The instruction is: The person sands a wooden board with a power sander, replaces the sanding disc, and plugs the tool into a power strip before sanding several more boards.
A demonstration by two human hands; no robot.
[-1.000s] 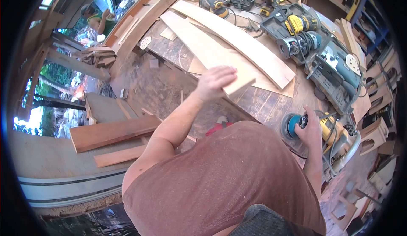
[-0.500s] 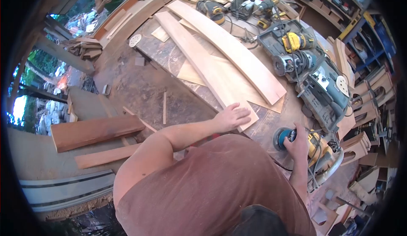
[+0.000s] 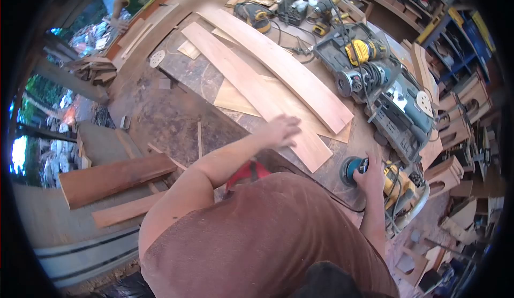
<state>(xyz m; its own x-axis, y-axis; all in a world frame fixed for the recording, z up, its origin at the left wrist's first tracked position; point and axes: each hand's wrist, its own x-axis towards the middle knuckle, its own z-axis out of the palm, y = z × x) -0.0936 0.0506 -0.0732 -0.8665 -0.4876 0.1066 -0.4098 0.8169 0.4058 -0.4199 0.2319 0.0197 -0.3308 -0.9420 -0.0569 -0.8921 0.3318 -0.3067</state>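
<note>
Plank (image 3: 241, 78) lies under the flat, spread left hand (image 3: 281, 131); right hand (image 3: 370, 176) grip clasps sander (image 3: 350, 170).

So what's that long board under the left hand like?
The board is a long, narrow plank of pale, bare wood, flat-faced with square-cut ends. It lies flat and slantwise on the dark workbench, beside a wider curved plank and across a thin pale sheet. The left hand rests palm down near its close end.

Left hand (image 3: 279, 131) spread over the near end of a long plank (image 3: 235, 68); right hand (image 3: 370, 176) grips a blue sander (image 3: 350, 170) on the desk (image 3: 176, 111), near right.
</note>
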